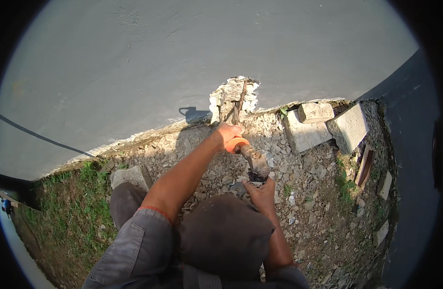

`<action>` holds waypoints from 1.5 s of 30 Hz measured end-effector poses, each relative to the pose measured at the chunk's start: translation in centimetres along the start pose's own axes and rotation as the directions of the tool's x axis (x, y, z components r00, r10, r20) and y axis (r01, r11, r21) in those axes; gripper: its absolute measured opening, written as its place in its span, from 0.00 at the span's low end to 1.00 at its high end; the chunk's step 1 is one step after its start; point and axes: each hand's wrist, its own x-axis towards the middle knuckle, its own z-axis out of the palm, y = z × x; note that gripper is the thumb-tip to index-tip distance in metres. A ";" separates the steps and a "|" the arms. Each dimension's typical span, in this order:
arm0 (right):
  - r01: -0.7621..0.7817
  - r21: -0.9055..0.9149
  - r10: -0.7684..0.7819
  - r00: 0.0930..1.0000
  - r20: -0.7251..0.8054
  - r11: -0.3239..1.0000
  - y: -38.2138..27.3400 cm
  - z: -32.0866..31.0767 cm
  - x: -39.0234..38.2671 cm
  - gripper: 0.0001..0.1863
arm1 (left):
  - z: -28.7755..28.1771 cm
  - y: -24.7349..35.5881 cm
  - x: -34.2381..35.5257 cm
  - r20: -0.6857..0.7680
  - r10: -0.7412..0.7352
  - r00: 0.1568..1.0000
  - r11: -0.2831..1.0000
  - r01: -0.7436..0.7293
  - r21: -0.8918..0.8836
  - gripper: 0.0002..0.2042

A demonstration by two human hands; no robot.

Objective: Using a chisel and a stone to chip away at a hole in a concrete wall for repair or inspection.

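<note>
My left hand (227,133) is closed round a chisel with an orange round hand guard (236,144), just in front of the wall's foot. The chisel's dark shaft (236,114) runs up to a broken patch (234,96) in the grey wall, where pale crumbling material shows. In my right hand (262,193) is a hammer, its worn, dusty head (255,162) close to the chisel's struck end. Whether the two touch I cannot tell. Most of the hammer's handle is hidden by the head and my fingers.
The grey wall (134,62) rises ahead, and another dark wall (416,192) stands at the right. Concrete blocks (308,130) lie against the wall's foot at the right. Stone rubble (308,192) covers the ground, grass (72,212) grows at the left, and a block (130,177) lies beside my knee.
</note>
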 end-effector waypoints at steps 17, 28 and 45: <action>0.115 0.157 -0.072 0.963 -0.259 0.981 -1.7 -0.9 -2.2 0.13 | -4.4 -0.8 -2.7 0.145 0.066 0.987 0.948 -0.107 0.301 0.05; 0.673 0.049 -0.632 0.714 -0.301 0.738 -6.4 -1.4 -1.5 0.06 | 0.5 1.6 -0.8 0.038 0.013 0.999 0.974 -0.004 -0.226 0.07; 0.582 -0.336 -0.666 0.703 -0.249 0.740 -3.2 -1.9 1.7 0.11 | 2.2 2.0 -1.2 0.094 0.012 0.995 0.940 0.021 -0.341 0.07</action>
